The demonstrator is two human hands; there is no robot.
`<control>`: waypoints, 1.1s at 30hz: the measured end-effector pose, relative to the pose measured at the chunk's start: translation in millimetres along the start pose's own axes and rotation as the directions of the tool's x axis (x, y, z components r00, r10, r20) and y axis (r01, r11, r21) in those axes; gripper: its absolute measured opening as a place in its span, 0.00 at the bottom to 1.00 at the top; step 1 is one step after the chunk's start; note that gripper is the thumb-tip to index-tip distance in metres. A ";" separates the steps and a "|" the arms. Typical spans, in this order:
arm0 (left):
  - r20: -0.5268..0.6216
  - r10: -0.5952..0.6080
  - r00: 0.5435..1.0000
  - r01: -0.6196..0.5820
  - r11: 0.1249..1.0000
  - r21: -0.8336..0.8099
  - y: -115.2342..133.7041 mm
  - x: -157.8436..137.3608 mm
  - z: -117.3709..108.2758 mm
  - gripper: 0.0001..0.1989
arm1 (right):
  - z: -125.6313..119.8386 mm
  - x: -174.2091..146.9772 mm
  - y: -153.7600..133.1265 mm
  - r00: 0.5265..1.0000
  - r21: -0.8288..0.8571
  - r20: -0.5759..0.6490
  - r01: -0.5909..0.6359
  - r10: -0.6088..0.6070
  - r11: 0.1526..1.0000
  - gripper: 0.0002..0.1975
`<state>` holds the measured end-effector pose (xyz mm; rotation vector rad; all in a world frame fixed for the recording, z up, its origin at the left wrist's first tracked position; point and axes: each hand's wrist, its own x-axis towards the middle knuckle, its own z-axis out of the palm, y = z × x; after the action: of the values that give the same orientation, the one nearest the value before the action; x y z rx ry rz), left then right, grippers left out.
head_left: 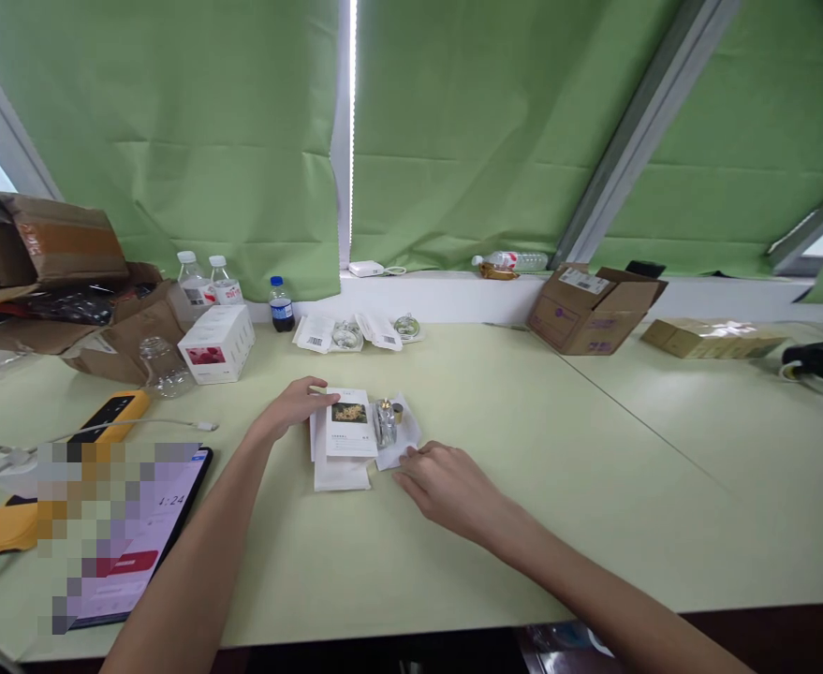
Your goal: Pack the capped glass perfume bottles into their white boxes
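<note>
My left hand (297, 408) has its thumb on the upper left corner of a white carton (350, 442) printed with a dark picture, its other fingers curled behind. Under and beside this carton, white card flaps (342, 476) stick out on the table. To the carton's right, a small clear glass bottle (386, 423) with a gold-coloured neck lies on a white paper sheet (395, 457). A small gold-coloured cap (398, 412) is beside the bottle. The fingertips of my right hand (446, 479) are closed together at the sheet's lower right edge.
Two white packs (314, 332) with round glass bottles lie at the back. A white box (217, 344), a cola bottle (281, 305) and cardboard boxes (74, 243) stand back left. A tablet (140, 543) lies front left. An opened carton (594, 314) stands back right.
</note>
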<state>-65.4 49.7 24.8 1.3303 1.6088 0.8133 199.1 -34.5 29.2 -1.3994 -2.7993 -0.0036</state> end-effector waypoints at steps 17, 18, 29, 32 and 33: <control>0.029 0.037 0.999 -0.036 0.999 -0.039 3.0 -3.8 6.5 0.37 | -39.1 35.1 23.4 0.953 0.308 -0.100 -0.244 0.286 0.920 0.31; 0.027 0.039 0.999 -0.038 0.999 -0.031 2.7 -3.4 7.0 0.37 | -37.4 37.2 23.2 0.950 0.302 -0.107 -0.251 0.294 0.920 0.30; -0.014 0.041 0.999 -0.040 0.998 0.055 6.6 -5.6 12.1 0.35 | 2.8 68.3 47.4 0.974 0.280 -0.096 -0.172 0.206 0.944 0.16; -0.032 0.046 0.998 -0.044 0.997 0.061 4.8 -3.6 11.7 0.34 | 10.6 70.6 44.8 0.968 0.315 -0.130 -0.164 0.213 0.935 0.12; -0.040 0.046 0.998 -0.044 0.997 0.060 3.2 -2.0 11.4 0.34 | 11.3 70.7 45.4 0.964 0.339 -0.155 -0.153 0.216 0.928 0.11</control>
<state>-53.6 47.8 23.3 1.4040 1.6522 0.8310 192.8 49.4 18.6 -1.4828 -2.3697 0.2957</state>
